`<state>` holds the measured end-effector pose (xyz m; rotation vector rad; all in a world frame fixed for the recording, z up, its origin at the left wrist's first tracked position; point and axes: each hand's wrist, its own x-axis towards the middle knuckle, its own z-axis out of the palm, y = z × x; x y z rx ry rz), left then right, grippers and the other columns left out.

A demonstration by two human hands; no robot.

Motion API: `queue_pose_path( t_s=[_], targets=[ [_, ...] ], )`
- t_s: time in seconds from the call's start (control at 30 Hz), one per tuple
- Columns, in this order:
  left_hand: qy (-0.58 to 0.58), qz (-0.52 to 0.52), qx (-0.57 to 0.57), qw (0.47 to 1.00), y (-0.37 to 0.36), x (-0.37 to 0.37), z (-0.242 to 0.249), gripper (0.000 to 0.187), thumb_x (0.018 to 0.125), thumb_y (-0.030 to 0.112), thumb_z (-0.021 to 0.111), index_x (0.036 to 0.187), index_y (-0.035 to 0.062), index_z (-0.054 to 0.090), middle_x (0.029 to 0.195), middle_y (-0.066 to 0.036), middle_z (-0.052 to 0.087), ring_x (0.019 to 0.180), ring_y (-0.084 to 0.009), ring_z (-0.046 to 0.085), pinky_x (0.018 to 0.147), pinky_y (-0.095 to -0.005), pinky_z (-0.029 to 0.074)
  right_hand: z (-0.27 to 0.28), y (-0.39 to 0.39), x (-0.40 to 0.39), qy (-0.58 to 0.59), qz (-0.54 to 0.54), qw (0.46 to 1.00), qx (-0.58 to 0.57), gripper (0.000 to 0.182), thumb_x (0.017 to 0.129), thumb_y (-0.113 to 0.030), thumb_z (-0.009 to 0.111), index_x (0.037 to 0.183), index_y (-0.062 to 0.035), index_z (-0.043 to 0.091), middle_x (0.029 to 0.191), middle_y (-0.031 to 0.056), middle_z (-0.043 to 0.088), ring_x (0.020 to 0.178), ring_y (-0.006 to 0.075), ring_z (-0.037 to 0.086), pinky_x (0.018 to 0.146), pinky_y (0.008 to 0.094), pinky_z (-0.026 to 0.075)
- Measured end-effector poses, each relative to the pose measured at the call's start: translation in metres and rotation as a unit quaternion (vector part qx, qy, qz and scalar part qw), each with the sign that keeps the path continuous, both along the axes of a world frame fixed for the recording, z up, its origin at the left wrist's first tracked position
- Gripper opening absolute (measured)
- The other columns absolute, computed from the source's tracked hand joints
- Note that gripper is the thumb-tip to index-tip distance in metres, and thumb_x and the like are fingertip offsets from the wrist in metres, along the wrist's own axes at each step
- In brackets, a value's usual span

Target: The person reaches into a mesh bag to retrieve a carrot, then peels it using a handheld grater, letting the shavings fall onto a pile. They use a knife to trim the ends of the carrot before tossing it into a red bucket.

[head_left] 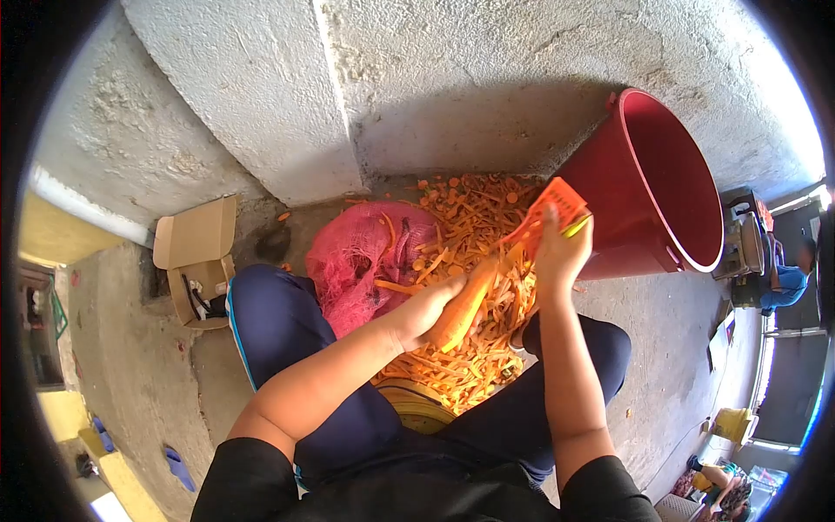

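My left hand (435, 311) is wrapped round a large peeled-looking carrot (465, 306), which points up and to the right. In my right hand (559, 257) is an orange-red plastic peeler (561, 202) with a slotted flat part, its lower end close to the carrot's far tip. A small yellow-green piece (576, 226) shows beside the right fingers. Under both hands spreads a heap of carrot peelings (474, 230), with a few round slices in it. The peeler's working edge is partly hidden by my right hand.
A pink mesh sack (357, 261) lies left of the heap. Beyond my right hand a large red bucket (600, 174) leans against the rough wall (470, 52). An open cardboard box (196, 252) stands at left; a blue slipper (178, 468) lies on the floor. Other people are at far right.
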<state>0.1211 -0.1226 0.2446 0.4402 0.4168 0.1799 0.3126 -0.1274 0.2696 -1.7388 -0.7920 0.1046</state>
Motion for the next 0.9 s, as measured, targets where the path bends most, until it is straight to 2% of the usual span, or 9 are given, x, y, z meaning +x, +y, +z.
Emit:
queue_pose_path(
  t_s=[0.03,0.1,0.23,0.3,0.4,0.5,0.7,0.8,0.9],
  targets=[
    [0.01,-0.002,0.044,0.999,-0.001,0.0,0.002,0.039,0.088,0.04,0.037,0.109,0.0074,0.043,0.083,-0.009,0.054,0.07,-0.0193,0.054,0.059,-0.0322,0.049,0.019,0.0,-0.001,0.052,-0.022,0.998,0.008,0.021,0.08,-0.015,0.059,0.091,-0.0019,0.048,0.078,0.008,0.056,0.068,0.0126,0.052,0.061,0.0271,0.044],
    [0.014,0.019,-0.004,1.0,0.0,-0.001,0.009,0.039,0.087,0.039,0.039,0.108,0.0071,0.043,0.083,-0.008,0.054,0.071,-0.0198,0.055,0.057,-0.0336,0.049,0.009,0.001,0.018,0.047,-0.025,0.998,0.034,0.022,0.08,-0.016,0.059,0.093,-0.0016,0.048,0.08,0.0072,0.057,0.067,0.0128,0.052,0.06,0.0259,0.045],
    [0.06,0.047,-0.062,0.995,0.007,-0.002,0.009,0.037,0.086,0.038,0.042,0.106,0.0072,0.046,0.085,-0.007,0.056,0.075,-0.0195,0.057,0.056,-0.0361,0.05,0.018,-0.012,-0.019,0.095,0.091,0.989,0.066,0.022,0.08,-0.016,0.058,0.095,-0.0021,0.049,0.086,0.0067,0.055,0.077,0.0133,0.051,0.072,0.0285,0.042],
    [0.02,0.047,-0.112,0.992,0.009,-0.001,-0.008,0.037,0.086,0.037,0.041,0.105,0.0063,0.048,0.09,-0.007,0.057,0.08,-0.0197,0.058,0.061,-0.0368,0.051,0.03,-0.024,-0.052,0.209,0.157,0.964,0.05,0.023,0.079,-0.012,0.059,0.095,-0.002,0.046,0.082,0.0041,0.054,0.066,0.012,0.051,0.063,0.0248,0.044],
    [0.053,0.073,-0.12,0.989,0.011,0.006,-0.017,0.036,0.087,0.035,0.039,0.106,0.0053,0.048,0.094,-0.008,0.058,0.083,-0.0199,0.058,0.067,-0.0369,0.05,0.016,-0.032,-0.073,0.08,0.213,0.973,0.037,0.024,0.077,-0.01,0.06,0.094,-0.0013,0.046,0.077,0.0083,0.06,0.065,0.0112,0.056,0.059,0.0247,0.045],
    [0.031,0.077,-0.14,0.987,0.011,0.005,-0.004,0.033,0.088,0.03,0.037,0.107,0.0057,0.048,0.097,-0.009,0.057,0.085,-0.0193,0.058,0.072,-0.0369,0.049,0.015,-0.034,-0.078,0.106,0.24,0.965,0.018,0.025,0.077,-0.01,0.061,0.094,-0.0002,0.045,0.075,0.0122,0.061,0.066,0.0124,0.058,0.059,0.0261,0.046],
    [0.032,0.068,-0.045,0.996,0.009,0.005,-0.001,0.035,0.088,0.033,0.036,0.108,0.006,0.047,0.094,-0.009,0.057,0.081,-0.0182,0.058,0.065,-0.0353,0.05,0.02,-0.032,-0.075,0.032,0.193,0.98,-0.036,0.024,0.075,-0.01,0.062,0.092,-0.001,0.047,0.073,0.0141,0.06,0.066,0.016,0.058,0.06,0.0276,0.046],
    [0.028,0.018,0.006,0.999,0.0,-0.001,-0.003,0.039,0.088,0.037,0.035,0.109,0.0063,0.046,0.089,-0.008,0.057,0.075,-0.0179,0.057,0.059,-0.0331,0.049,-0.004,-0.012,-0.031,-0.027,0.078,0.997,-0.013,0.025,0.076,-0.014,0.063,0.092,-0.0019,0.047,0.075,0.0131,0.058,0.063,0.017,0.055,0.061,0.0317,0.045],
    [0.017,-0.007,0.028,0.999,-0.005,-0.001,0.006,0.041,0.088,0.04,0.034,0.109,0.0066,0.045,0.085,-0.008,0.056,0.072,-0.0176,0.056,0.054,-0.0317,0.048,0.009,0.001,0.005,0.018,-0.011,1.0,0.011,0.016,0.081,-0.012,0.057,0.091,-0.0021,0.049,0.074,0.0034,0.054,0.063,0.0085,0.051,0.056,0.0222,0.044]
  ],
)
